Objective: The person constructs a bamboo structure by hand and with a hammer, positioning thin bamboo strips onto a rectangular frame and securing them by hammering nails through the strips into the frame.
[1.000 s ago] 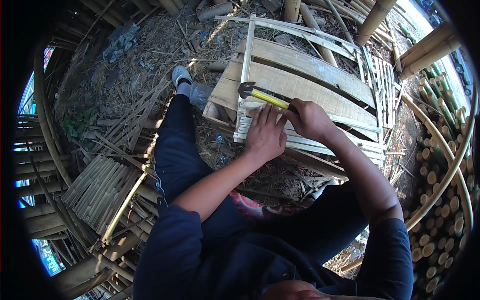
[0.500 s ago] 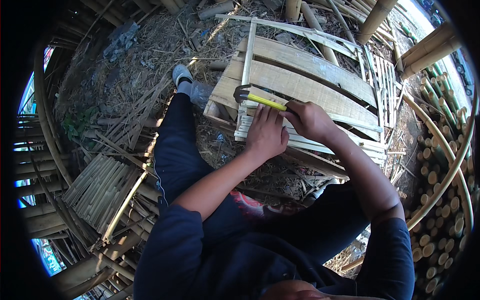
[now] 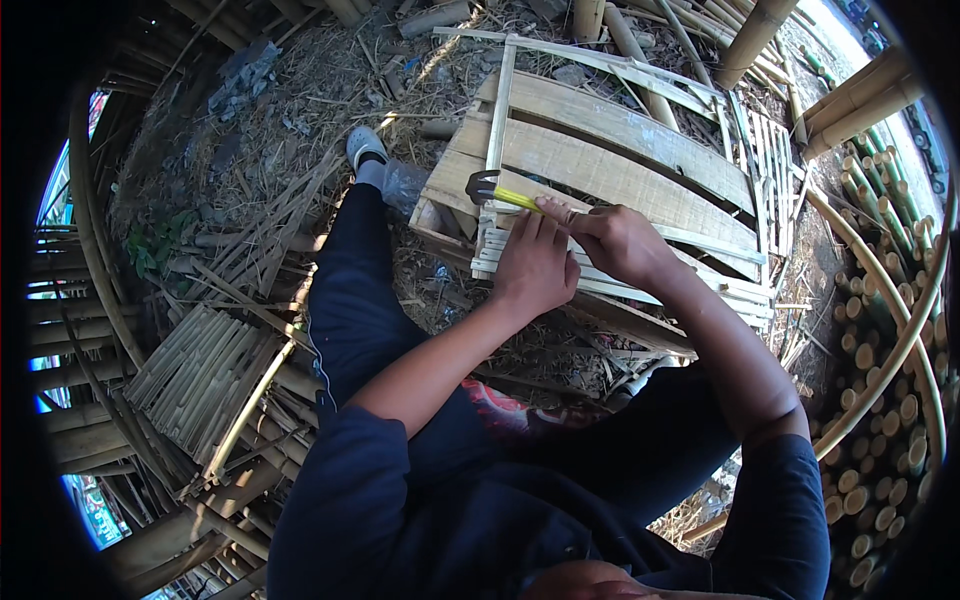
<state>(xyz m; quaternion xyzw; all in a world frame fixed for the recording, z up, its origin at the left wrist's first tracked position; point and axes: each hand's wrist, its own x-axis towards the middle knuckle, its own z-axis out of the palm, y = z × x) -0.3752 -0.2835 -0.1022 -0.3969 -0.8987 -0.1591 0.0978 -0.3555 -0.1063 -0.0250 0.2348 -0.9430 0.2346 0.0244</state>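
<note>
My right hand (image 3: 622, 242) is closed around a hammer (image 3: 518, 199) with a yellow handle and a dark claw head, its index finger stretched along the handle. The hammer head lies by the left edge of a lattice of pale bamboo slats (image 3: 500, 105). Just below the handle, my left hand (image 3: 535, 264) grips the near slats at that edge; its fingertips are partly hidden. Whether a nail is there cannot be made out. The lattice rests on a low bench of wooden planks (image 3: 620, 165) with gaps between the boards.
A stack of split bamboo strips (image 3: 200, 375) lies at the left, among bamboo poles. Cut bamboo poles (image 3: 880, 430) are piled at the right, and upright bamboo posts (image 3: 755, 42) stand at the back right. Straw and scraps cover the ground beyond my outstretched leg (image 3: 350, 250).
My right hand has slid its grip forward along the hammer handle, and its index finger now points toward the head. The hammer head and my left hand have barely moved.
</note>
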